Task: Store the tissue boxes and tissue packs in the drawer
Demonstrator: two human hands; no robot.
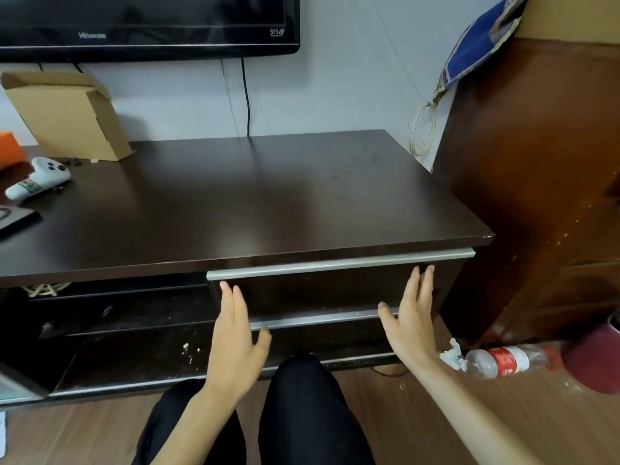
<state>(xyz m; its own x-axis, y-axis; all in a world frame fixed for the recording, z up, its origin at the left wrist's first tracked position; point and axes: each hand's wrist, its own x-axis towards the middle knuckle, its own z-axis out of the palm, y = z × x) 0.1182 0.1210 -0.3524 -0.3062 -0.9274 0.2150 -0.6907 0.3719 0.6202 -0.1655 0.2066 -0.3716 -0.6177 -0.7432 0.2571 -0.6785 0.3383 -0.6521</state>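
The dark brown drawer (322, 290) with a long silver handle sits shut in the TV cabinet, under the right part of the top. My left hand (235, 333) lies flat against the drawer front at its left side, fingers up and apart. My right hand (407, 317) is flat at the drawer's right side, fingertips near the handle. Both hands hold nothing. No tissue boxes or tissue packs are in sight.
The cabinet top (235, 203) carries a cardboard box (70, 115), a white game controller (40, 177) and an orange item (10, 146) at the left. A TV (147, 25) hangs above. A plastic bottle (503, 360) and crumpled tissue lie on the floor right, beside a tall brown cabinet (536, 179).
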